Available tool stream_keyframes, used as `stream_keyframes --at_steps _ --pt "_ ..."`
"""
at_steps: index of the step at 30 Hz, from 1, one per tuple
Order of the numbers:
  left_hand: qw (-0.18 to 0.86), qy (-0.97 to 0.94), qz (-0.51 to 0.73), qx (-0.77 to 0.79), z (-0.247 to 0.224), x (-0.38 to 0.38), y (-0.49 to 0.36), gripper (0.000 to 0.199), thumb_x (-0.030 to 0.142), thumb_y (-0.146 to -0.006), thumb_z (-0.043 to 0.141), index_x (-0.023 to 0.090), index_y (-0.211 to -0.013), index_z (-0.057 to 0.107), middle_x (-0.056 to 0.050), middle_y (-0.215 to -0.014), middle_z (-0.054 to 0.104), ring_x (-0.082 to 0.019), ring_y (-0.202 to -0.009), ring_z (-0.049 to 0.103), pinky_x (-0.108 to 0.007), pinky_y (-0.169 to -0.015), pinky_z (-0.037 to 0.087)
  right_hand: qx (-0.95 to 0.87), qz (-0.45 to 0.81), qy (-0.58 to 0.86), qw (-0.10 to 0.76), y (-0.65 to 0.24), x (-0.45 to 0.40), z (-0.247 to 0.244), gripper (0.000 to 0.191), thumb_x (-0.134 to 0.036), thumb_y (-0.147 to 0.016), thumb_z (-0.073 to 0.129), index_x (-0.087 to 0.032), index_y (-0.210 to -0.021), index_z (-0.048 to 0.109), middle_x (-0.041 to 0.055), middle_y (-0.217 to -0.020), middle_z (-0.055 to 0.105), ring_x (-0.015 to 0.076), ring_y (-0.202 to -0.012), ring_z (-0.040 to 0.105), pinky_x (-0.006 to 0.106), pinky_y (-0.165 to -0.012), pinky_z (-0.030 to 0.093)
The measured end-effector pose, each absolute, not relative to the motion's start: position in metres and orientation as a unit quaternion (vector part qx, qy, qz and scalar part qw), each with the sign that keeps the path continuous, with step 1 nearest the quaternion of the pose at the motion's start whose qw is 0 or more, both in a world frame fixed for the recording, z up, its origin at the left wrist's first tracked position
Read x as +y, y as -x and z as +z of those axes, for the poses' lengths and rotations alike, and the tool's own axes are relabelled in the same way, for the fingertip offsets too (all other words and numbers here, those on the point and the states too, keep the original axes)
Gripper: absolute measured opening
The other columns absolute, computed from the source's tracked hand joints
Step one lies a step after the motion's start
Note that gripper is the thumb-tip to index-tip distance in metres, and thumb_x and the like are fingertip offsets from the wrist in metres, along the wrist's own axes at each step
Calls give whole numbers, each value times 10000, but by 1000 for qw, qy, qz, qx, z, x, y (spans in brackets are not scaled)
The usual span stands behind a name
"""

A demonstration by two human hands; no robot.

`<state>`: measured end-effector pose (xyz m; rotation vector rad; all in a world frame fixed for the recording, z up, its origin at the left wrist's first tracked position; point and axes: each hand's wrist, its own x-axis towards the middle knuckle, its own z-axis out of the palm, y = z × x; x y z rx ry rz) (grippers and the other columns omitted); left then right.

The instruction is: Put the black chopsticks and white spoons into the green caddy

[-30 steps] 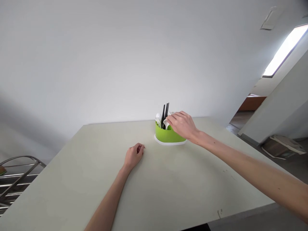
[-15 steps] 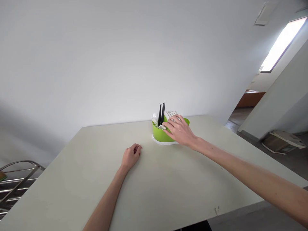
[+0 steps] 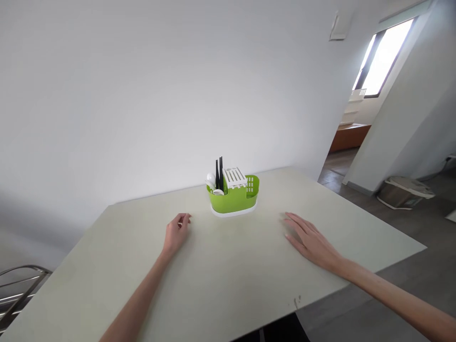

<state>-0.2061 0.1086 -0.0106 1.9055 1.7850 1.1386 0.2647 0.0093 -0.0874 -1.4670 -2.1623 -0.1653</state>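
Note:
A green cutlery caddy (image 3: 231,202) with a white base stands on the pale table near the wall. White spoons (image 3: 211,179) and black chopsticks (image 3: 219,175) stand in its left part, and a white slotted rack (image 3: 235,177) sits over the middle. My left hand (image 3: 176,232) rests on the table, left of and nearer than the caddy, its fingers curled with nothing visible in them. To the right of the caddy, apart from it, my right hand (image 3: 311,241) is over the table with its fingers stretched out and holds nothing.
The pale table (image 3: 228,275) reaches back to a white wall (image 3: 160,95). At the lower left is a metal rack (image 3: 26,297). A bin-like object (image 3: 404,192) stands on the floor at the right, beyond the table edge.
My right hand has let go of a white spoon, now in the caddy, and moved off to the right, its fingers opening. My left hand stays curled on the table. The view has shifted.

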Motion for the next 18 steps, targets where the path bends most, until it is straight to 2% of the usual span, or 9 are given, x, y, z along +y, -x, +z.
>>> stream_keyframes --at_steps 6,11,13,18 --pt "113 -656 415 620 54 154 172 417 583 -936 507 220 -1019 695 -62 -941 771 -230 -856 695 -327 -749 513 -691 -7 669 274 -275 8 -114 649 -560 -1070 316 -224 -1625 340 134 -1702 346 314 -1586 292 549 -1229 379" --pt "83 -666 423 609 88 189 132 430 590 -914 547 201 -1050 668 -134 -1184 752 -285 -1116 678 -397 -951 518 -681 6 675 286 -272 12 -114 650 -575 -1068 303 -199 -1588 405 161 -1692 357 321 -1579 308 557 -1236 360" --pt "89 -661 408 623 92 200 121 464 624 -882 587 192 -1031 664 -159 -1231 735 -310 -1180 657 -420 -988 508 -681 6 671 293 -273 13 -114 633 -564 -1070 314 -194 -1571 426 167 -1681 377 321 -1573 322 560 -1235 362" --pt "116 -651 379 647 92 210 111 413 602 -824 671 208 -951 678 -143 -1122 773 -322 -1106 693 -430 -939 536 -689 1 657 306 -274 15 -114 579 -534 -1073 347 -186 -1511 496 176 -1644 438 323 -1553 364 562 -1225 381"
